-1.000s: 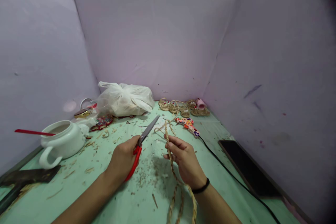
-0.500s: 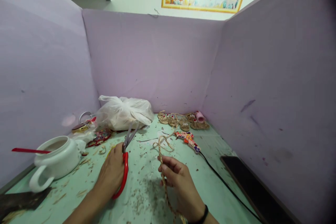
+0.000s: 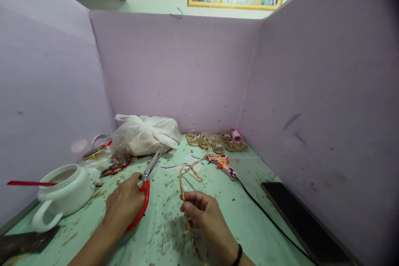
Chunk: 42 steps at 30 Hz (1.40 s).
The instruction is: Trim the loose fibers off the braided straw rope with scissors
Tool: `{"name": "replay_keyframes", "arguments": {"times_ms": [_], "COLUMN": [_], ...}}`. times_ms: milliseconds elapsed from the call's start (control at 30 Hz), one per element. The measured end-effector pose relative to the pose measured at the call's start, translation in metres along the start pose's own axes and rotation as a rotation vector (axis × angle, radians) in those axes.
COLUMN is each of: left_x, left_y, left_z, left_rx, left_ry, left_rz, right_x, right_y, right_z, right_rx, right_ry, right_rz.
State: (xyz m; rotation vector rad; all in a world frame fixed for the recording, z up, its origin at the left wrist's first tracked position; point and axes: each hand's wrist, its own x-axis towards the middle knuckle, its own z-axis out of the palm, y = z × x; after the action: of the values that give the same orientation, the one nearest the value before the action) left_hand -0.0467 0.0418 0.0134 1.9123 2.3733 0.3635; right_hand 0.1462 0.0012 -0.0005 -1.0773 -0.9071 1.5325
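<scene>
My left hand is closed around red-handled scissors, whose blades point forward and look nearly together. Between finger and thumb, my right hand pinches a thin braided straw cord. The cord's lower part hangs toward the front edge of the view, and its upper part loops on the green table. Just beyond the loop lies a glue gun with a colourful patterned cover, its black cable running to the front right. A black band circles my right wrist.
A white pot with a red stick stands at the left, near a dark flat piece. Farther back are a white plastic bag, coiled straw pieces and a pink spool. A black slab lies right. Purple panels surround the table.
The scissors' blades have drawn together. My left hand has shifted a little left and down, and my right hand has moved slightly left with the cord.
</scene>
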Motion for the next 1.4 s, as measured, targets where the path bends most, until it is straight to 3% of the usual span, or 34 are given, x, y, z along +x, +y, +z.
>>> {"name": "replay_keyframes", "arguments": {"times_ms": [267,467,667,733,800,900,967,1033,1100,1233,1300,1400], "left_x": [0.022,0.030,0.038,0.033,0.020,-0.013,-0.034,-0.048,-0.054,-0.062,-0.066,-0.069], "left_y": [-0.028,-0.043,-0.057,-0.048,-0.029,0.008,0.028,0.038,0.039,0.031,0.029,0.028], "left_z": [0.005,0.009,0.004,-0.002,-0.008,-0.007,-0.002,0.003,0.006,0.010,0.016,0.025], "left_rx": [0.062,0.051,0.016,-0.073,-0.301,-0.822,-0.994,-1.024,-0.945,-0.604,-0.405,-0.201], "left_ry": [-0.054,-0.087,-0.101,-0.058,-0.057,-0.374,-0.486,-0.394,-0.221,0.007,0.100,0.198], "left_rz": [-0.054,-0.027,-0.026,-0.013,0.044,0.145,0.166,0.225,0.307,0.666,0.833,0.883], "right_x": [0.006,0.012,0.014,0.013,0.011,0.005,0.002,0.001,0.003,0.008,0.008,0.004], "right_y": [0.004,0.016,0.021,0.022,0.023,0.028,0.030,0.029,0.024,0.003,-0.008,-0.019], "right_z": [0.001,0.001,0.001,0.002,0.004,0.008,0.008,0.006,0.003,-0.006,-0.011,-0.014], "right_rx": [0.001,0.014,0.029,0.038,0.044,0.028,0.001,-0.035,-0.026,0.228,0.359,0.453], "right_ry": [0.031,0.062,-0.017,-0.045,-0.078,-0.146,-0.216,-0.287,-0.276,-0.082,-0.102,-0.149], "right_rz": [0.044,0.001,-0.029,-0.031,-0.029,-0.013,0.008,0.033,0.053,0.034,0.041,0.042]}}
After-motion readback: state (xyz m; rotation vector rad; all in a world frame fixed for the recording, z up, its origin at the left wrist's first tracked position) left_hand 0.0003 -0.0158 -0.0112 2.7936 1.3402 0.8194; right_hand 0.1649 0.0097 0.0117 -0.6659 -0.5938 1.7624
